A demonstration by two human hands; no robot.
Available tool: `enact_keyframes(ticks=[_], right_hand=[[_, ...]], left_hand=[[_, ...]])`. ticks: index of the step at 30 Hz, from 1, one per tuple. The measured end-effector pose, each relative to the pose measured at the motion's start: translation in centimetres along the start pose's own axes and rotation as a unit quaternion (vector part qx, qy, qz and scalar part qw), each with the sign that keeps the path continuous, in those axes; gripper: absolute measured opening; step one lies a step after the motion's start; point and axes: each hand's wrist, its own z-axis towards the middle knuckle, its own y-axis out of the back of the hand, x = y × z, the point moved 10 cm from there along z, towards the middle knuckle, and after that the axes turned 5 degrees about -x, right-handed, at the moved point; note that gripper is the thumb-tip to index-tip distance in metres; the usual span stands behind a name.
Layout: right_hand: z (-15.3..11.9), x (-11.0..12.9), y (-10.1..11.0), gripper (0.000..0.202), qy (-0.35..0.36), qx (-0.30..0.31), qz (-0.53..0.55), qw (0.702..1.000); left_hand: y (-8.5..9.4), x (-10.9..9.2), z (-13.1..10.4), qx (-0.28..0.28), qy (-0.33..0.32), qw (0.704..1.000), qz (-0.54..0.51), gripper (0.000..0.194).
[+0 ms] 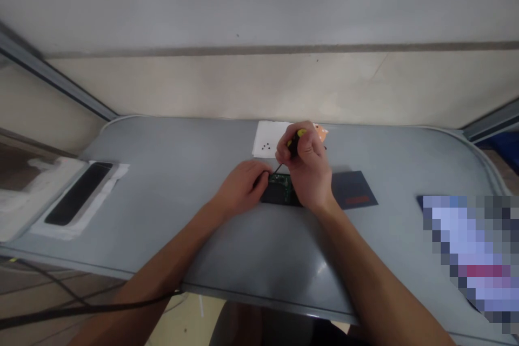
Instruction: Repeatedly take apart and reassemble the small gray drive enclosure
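My right hand (312, 173) is wrapped around a screwdriver (293, 145) with a black and yellow handle. Its thin shaft slants down to the left, and the tip meets the upper left part of an opened phone-like device (275, 193). Green circuit board and a flat black area show inside the device. At the device's left end, my left hand (242, 186) grips the edge with bent fingers and thumb. The device's right part is hidden behind my right hand. Just beyond my hands lies a white sheet (265, 131) with several small dark screws (266, 146) on it.
A dark blue flat piece (352, 189) lies right of the device. On the left, a dark phone (81, 193) rests on white paper beside a white box-like object (40, 194). A pixelated object (470, 254) is at the right. A black cable (81, 309) crosses the lower left.
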Motion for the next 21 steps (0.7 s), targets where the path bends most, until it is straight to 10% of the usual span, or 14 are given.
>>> enact_keyframes(ticks=[21], right_hand=[[0.24,-0.26,0.59,0.038,-0.004,-0.022,0.003,1.000]], left_hand=[[0.21,-0.03,-0.10,-0.008,-0.007,1.000,0.000,0.024]])
